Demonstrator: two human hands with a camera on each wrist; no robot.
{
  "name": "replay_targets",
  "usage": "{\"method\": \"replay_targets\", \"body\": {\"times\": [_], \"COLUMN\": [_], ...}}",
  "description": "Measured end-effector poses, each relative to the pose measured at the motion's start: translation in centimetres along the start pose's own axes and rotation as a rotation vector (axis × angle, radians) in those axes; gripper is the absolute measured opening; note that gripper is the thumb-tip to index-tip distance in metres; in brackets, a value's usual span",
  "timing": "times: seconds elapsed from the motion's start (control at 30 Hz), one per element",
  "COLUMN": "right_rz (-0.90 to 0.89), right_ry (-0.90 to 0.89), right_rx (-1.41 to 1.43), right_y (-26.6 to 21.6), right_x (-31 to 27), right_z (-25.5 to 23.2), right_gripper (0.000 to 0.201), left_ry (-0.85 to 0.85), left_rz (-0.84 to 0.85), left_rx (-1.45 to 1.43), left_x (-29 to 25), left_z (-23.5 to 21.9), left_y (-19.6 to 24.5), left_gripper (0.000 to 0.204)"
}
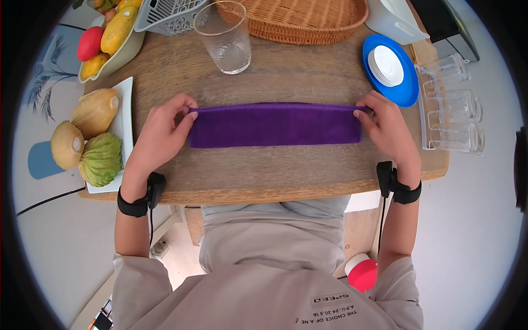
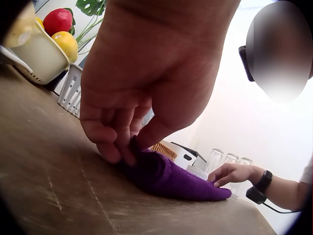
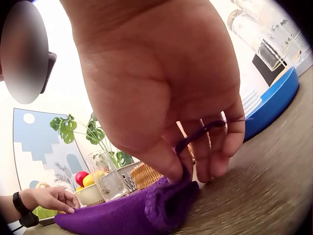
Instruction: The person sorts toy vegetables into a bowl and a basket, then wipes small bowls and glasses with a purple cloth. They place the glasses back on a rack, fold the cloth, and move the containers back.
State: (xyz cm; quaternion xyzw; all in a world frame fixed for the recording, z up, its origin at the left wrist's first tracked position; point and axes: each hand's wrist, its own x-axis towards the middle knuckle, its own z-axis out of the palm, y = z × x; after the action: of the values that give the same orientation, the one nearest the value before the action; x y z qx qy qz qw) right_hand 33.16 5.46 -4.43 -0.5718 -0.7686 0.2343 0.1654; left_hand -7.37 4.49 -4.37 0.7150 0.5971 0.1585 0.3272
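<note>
A purple towel (image 1: 275, 125), folded into a long flat strip, lies across the wooden table in front of the person. At its far left corner the left hand (image 1: 164, 132) pinches the edge between thumb and fingers. The right hand (image 1: 388, 125) pinches the far right corner in the same way. In the right wrist view, a thin purple cord (image 3: 200, 133) runs from the towel (image 3: 127, 210) across the right hand's fingers. Folded layers show at the towel's end (image 2: 156, 169) in the left wrist view, under the left fingertips.
A glass (image 1: 225, 41) stands beyond the towel, near a wicker basket (image 1: 308, 25) and a grey plastic basket (image 1: 165, 16). Left is a white plate (image 1: 127, 110) of fruit. On the right are a blue plate (image 1: 407, 93) with small white dishes (image 1: 386, 66) and a rack of glasses (image 1: 456, 104).
</note>
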Motion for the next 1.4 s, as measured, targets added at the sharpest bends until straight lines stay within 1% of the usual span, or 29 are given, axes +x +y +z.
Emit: {"method": "replay_targets", "body": {"times": [0.07,0.13,0.17,0.23,0.27,0.33,0.4,0.43,0.5,0.53,0.63,0.73,0.8,0.93,1.03,1.13,1.23,1.33,1.4], "right_rz": [-0.011,0.025,0.041,-0.059,-0.109,-0.169,-0.295,-0.322,-0.374,-0.355,-0.312,-0.272,-0.259,-0.26,-0.278,-0.369,-0.448,-0.476,-0.483], "right_ry": [0.02,-0.012,-0.027,0.184,0.287,0.326,0.088,0.033,-0.076,-0.088,-0.109,-0.113,-0.111,-0.134,-0.049,-0.004,-0.011,0.043,0.061], "right_rx": [-0.023,-0.051,-0.065,-0.304,-0.421,-0.438,-0.285,-0.306,-0.35,-0.351,-0.356,-0.385,-0.391,-0.385,-0.498,-0.422,-0.429,-0.473,-0.44], "right_y": [0.2,0.1,0.1,-1.5,-2.6,-5.3,-7.4,-8.0,-8.3,-7.9,-5.8,-4.0,-2.9,-2.1,-3.2,-3.6,-2.7,-2.4,-2.1], "right_x": [0.3,0.4,0.5,0.1,-0.3,-0.8,-1.4,-1.6,-1.9,-1.9,-1.6,-1.9,-2.2,-2.3,-2.9,-4.3,-4.8,-4.7,-4.5], "right_z": [0.4,0.4,0.5,0.5,0.7,2.1,4.1,5.0,6.5,6.6,6.3,5.4,5.0,4.0,2.7,1.7,1.7,1.9,2.2], "right_gripper": [0.011,0.015,0.017,0.024,0.028,0.04,0.055,0.06,0.07,0.071,0.073,0.07,0.069,0.071,0.066,0.053,0.042,0.038,0.037], "left_ry": [-0.023,-0.054,0.062,0.293,0.237,0.123,0.018,-0.035,-0.089,-0.116,-0.145,-0.183,-0.188,-0.188,-0.074,-0.028,-0.106,-0.044,-0.022], "left_rz": [-0.016,-0.045,0.046,0.23,0.263,0.321,0.4,0.441,0.389,0.363,0.366,0.383,0.371,0.356,0.392,0.455,0.431,0.478,0.491], "left_rx": [0.046,0.115,0.238,0.482,0.466,0.431,0.422,0.415,0.468,0.495,0.604,0.531,0.539,0.461,0.502,0.523,0.486,0.483,0.47], "left_x": [0.1,0.3,0.0,-1.0,-1.5,-2.3,-2.3,-2.2,-1.8,-1.5,-0.2,0.1,0.0,-0.1,-0.9,-2.5,-3.0,-2.7,-2.6], "left_z": [0.0,0.0,0.2,0.9,1.2,2.0,4.0,4.9,6.2,6.6,6.3,5.0,4.4,3.6,3.2,2.0,1.8,2.1,2.2], "left_y": [0.1,0.1,0.4,1.6,2.5,4.5,5.6,5.8,5.6,5.3,3.6,2.1,1.4,0.9,2.0,3.4,2.9,1.9,1.5], "left_gripper": [0.011,0.013,0.015,0.019,0.024,0.035,0.05,0.057,0.069,0.074,0.078,0.08,0.083,0.089,0.082,0.062,0.04,0.031,0.029]}}
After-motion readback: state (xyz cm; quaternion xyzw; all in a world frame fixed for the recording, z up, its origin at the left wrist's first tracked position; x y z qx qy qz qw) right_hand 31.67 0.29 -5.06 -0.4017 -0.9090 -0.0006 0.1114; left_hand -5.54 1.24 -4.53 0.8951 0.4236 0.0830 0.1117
